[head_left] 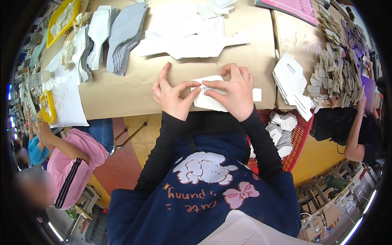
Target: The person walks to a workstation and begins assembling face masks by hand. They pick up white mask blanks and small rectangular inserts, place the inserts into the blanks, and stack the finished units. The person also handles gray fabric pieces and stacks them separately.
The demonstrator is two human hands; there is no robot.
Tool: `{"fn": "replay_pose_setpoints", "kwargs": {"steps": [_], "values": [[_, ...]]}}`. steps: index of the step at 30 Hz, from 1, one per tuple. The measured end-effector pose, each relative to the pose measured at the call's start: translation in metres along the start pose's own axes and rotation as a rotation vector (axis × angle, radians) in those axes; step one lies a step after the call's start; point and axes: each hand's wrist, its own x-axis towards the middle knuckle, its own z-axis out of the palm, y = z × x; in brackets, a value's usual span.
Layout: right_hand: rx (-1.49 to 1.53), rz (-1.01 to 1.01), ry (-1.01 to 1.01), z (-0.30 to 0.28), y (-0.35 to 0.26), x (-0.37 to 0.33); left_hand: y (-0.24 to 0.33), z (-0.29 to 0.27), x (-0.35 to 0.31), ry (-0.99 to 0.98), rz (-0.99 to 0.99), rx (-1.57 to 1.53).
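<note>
We see long black sleeves to wrists, bare left hand (171,96) and right hand (233,92); we note navy apron, white fluffy animal print, pink bow, orange lettering on chest

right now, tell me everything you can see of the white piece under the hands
The white piece is a flat, thin cut-out with rounded corners, seemingly paper or stiff fabric, lying on the brown cardboard-covered table near its front edge. A small pale label sits on its middle. The left hand pinches at the label with fingertips; the right hand presses across its right side, hiding part.
</note>
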Motion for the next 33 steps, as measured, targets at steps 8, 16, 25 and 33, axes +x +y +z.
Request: {"fn": "replay_pose_setpoints", "kwargs": {"steps": [8,16,25,33], "values": [[-0.031,0.111,-0.043,-0.022,0.018,-0.014,0.009,0.005,0.001,0.026,-0.069,-0.009],[-0.006,0.119,-0.057,-0.023,0.016,-0.017,0.002,0.009,-0.002,0.023,-0.033,0.005],[-0.019,0.119,0.025,-0.016,0.016,-0.023,-0.005,0.008,-0.008,-0.057,0.182,0.087],[0.169,0.038,0.074,-0.015,0.015,-0.027,-0.023,0.012,-0.018,-0.051,0.318,-0.328]]}}
